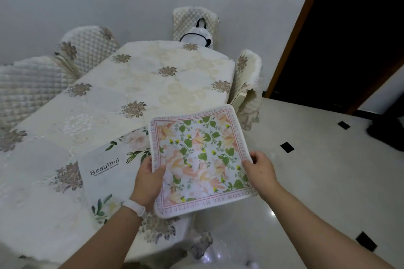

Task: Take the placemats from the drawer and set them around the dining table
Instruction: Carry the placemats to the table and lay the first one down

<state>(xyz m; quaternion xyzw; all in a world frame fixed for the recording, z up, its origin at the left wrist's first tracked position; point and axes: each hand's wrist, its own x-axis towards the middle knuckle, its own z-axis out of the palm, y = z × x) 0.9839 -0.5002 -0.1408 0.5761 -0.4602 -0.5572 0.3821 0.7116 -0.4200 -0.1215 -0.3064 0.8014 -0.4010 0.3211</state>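
Observation:
I hold a square floral placemat (201,159) with a pink lettered border in the air over the table's near right corner. My left hand (148,179) grips its left edge, thumb on top. My right hand (260,170) grips its right edge. A second placemat (105,172), white with the word "Beautiful" and leaf prints, lies flat on the dining table (142,81), partly under the held one. The table wears a cream cloth with brown flower patches.
Quilted cream chairs stand round the table: two on the left (32,85), one at the far end (194,22) with a white bag (196,36) on it, one on the right (247,85). Glossy tiled floor (317,170) lies to the right, with a dark doorway (349,28) beyond.

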